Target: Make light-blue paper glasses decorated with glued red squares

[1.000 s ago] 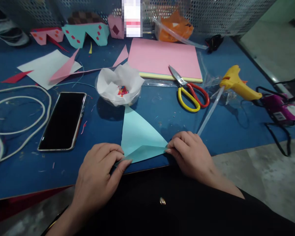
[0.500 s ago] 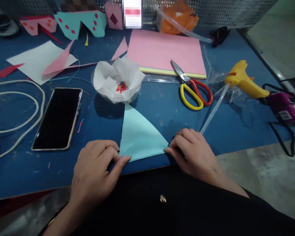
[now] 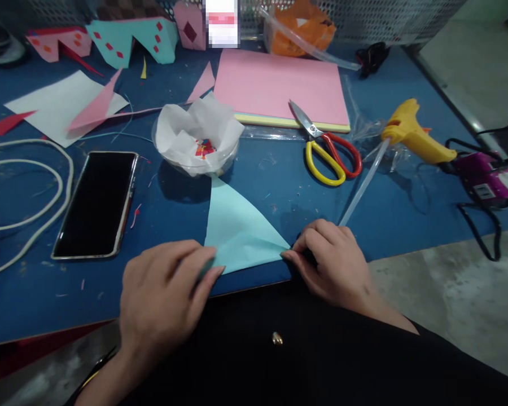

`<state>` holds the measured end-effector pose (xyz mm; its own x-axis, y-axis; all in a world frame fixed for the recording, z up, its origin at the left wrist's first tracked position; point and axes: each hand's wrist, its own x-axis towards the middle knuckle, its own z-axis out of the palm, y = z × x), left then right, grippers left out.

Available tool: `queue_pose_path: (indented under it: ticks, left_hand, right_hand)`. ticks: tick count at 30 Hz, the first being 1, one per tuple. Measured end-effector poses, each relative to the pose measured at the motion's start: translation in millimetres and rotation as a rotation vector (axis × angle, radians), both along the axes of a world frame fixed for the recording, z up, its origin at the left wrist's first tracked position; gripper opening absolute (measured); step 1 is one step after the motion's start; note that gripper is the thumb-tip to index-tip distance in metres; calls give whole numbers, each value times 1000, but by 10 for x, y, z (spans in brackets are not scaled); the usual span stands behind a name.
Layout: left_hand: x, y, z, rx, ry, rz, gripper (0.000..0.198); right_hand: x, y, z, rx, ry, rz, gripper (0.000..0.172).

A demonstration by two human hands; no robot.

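Note:
A folded piece of light blue paper (image 3: 241, 225), roughly triangular, lies close to the table's front edge, with its narrow tip up against the bowl. At its lower left corner is my left hand (image 3: 165, 287), thumb and forefinger closed over the paper there. The fingertips of my right hand (image 3: 330, 259) pinch the right corner. A crease runs along the paper's near edge. Just beyond the tip stands a clear bowl (image 3: 224, 160) lined with white paper, holding small red scraps. To the right lie scissors (image 3: 317, 135) with one yellow and one red handle.
A phone (image 3: 97, 203) and a white cable (image 3: 70, 175) are on the left. Behind is a stack of coloured paper (image 3: 279, 84); a yellow glue gun (image 3: 419, 135) rests at right. Cut paper pieces (image 3: 133, 39) line the back, near an orange bag (image 3: 305, 28).
The left forefinger has lifted and shifted slightly over the paper's left corner. My right hand keeps its pinch. The whole view has drifted a little.

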<state>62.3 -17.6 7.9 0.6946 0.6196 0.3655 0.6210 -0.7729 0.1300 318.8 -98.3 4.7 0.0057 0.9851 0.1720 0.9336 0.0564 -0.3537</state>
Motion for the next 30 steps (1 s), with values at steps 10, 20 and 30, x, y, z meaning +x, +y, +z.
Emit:
queue_pose_path:
  ticks: [10, 20, 30]
  left_hand:
    - [276, -63, 103, 86, 219, -341, 42]
    - [261, -105, 105, 154, 235, -346, 44]
    - [226, -195, 91, 218, 203, -328, 31]
  right_hand:
    - [-15, 19, 92, -59, 5, -7, 21]
    - [-50, -191, 108, 302, -187, 216, 19]
    - [-110, -271, 3, 147, -257, 535, 46]
